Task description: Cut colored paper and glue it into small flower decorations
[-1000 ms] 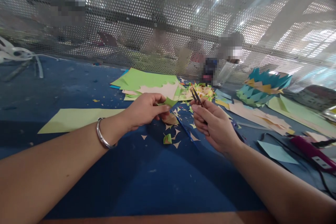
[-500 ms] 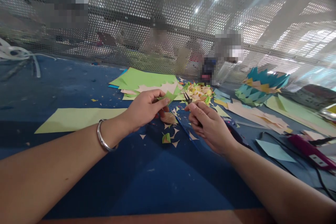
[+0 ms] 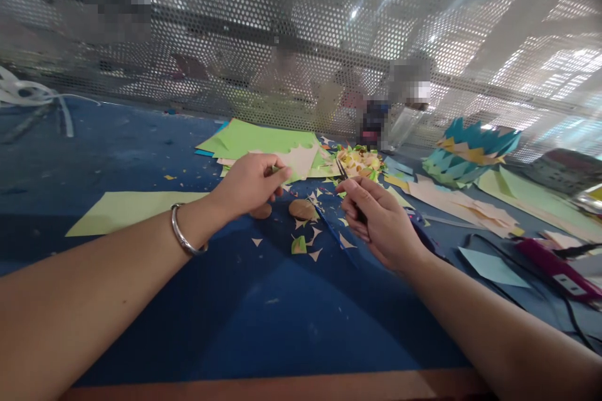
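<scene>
My left hand [image 3: 254, 183], with a silver bangle on the wrist, is closed in a pinch above the table; what it holds, if anything, I cannot make out. My right hand [image 3: 376, 219] is wrapped round a small pair of dark scissors [image 3: 342, 169], its two thin blade tips slightly apart and pointing away from me. Between and below the hands lie a round brown disc [image 3: 302, 209] and a second brown disc [image 3: 261, 211], the latter partly under my left hand. Nearer me are a small folded green-and-tan paper piece [image 3: 298, 245] and pointed paper scraps [image 3: 315, 255].
Green sheets [image 3: 268, 138] lie stacked at the back, beside a heap of curled paper bits [image 3: 360, 163]. At right stand a spiky teal paper basket [image 3: 470, 153] and a purple power strip [image 3: 555, 269] with cords. A pale green strip [image 3: 132, 212] lies left. Perforated metal [image 3: 263, 25] closes the back.
A piece of green paper that showed in my left hand is no longer visible there. My left hand has shifted left, uncovering the brown discs. The scissors stay in my right hand.
</scene>
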`<state>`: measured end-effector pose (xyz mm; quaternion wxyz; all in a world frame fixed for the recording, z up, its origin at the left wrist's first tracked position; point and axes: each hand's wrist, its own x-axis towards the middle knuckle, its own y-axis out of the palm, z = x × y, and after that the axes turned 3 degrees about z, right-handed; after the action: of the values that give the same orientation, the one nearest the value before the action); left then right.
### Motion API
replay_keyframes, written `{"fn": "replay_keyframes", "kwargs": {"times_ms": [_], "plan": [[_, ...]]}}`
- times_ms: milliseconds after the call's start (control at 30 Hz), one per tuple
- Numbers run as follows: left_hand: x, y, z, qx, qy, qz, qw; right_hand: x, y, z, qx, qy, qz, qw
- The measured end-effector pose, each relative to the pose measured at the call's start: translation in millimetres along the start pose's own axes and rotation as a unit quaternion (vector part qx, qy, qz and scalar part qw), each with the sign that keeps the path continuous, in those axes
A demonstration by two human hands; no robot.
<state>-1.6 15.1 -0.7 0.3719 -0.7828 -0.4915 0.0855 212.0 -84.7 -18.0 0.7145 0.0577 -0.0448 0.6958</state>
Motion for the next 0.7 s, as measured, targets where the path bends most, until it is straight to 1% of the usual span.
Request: {"fn": "replay_keyframes", "kwargs": {"times_ms": [67, 133, 167, 233, 300, 333, 400, 467, 500, 600, 667, 700], "plan": [[3.4, -6.3, 7.6, 0.109, 0.009, 0.013, 0.994, -0.2, -0.9, 1.4, 0.006, -0.02, -0.012, 1.0], [5.7, -11.5, 15.7, 0.225, 0.006, 0.025, 0.974, 0.1, -2.1, 3.0, 0.017, -0.041, -0.032, 0.998], [6.3, -13.7, 19.3, 0.266, -0.002, 0.031, 0.963, 0.5, -2.7, 3.7, 0.023, -0.05, -0.042, 0.998], [6.4, -16.8, 23.9, 0.308, -0.031, 0.029, 0.95, 1.5, -3.9, 5.0, 0.034, -0.061, -0.057, 0.996], [5.4, -17.2, 23.8, 0.318, -0.041, 0.008, 0.947, 2.3, -4.6, 5.8, 0.036, -0.065, -0.064, 0.995], [4.6, -15.8, 22.0, 0.318, -0.026, -0.006, 0.948, 2.4, -4.8, 6.0, 0.036, -0.066, -0.065, 0.995], [2.6, -9.3, 16.4, 0.309, 0.046, -0.019, 0.95, 2.2, -4.8, 6.2, 0.032, -0.067, -0.063, 0.995], [0.1, 1.4, 10.2, 0.276, 0.122, 0.001, 0.954, 1.7, -4.6, 5.8, 0.025, -0.069, -0.057, 0.996], [-1.2, 7.5, 7.6, 0.262, 0.14, 0.013, 0.955, 1.5, -4.6, 5.4, 0.021, -0.07, -0.054, 0.996], [-3.8, 22.0, 3.2, 0.242, 0.151, 0.076, 0.955, 1.6, -4.6, 2.9, 0.01, -0.071, -0.05, 0.996], [-3.5, 25.1, 2.7, 0.232, 0.156, 0.111, 0.954, 2.2, -4.8, 0.9, 0.007, -0.073, -0.051, 0.996], [-2.8, 24.6, 3.0, 0.231, 0.157, 0.115, 0.953, 2.6, -4.9, 0.0, 0.006, -0.074, -0.05, 0.996]]}}
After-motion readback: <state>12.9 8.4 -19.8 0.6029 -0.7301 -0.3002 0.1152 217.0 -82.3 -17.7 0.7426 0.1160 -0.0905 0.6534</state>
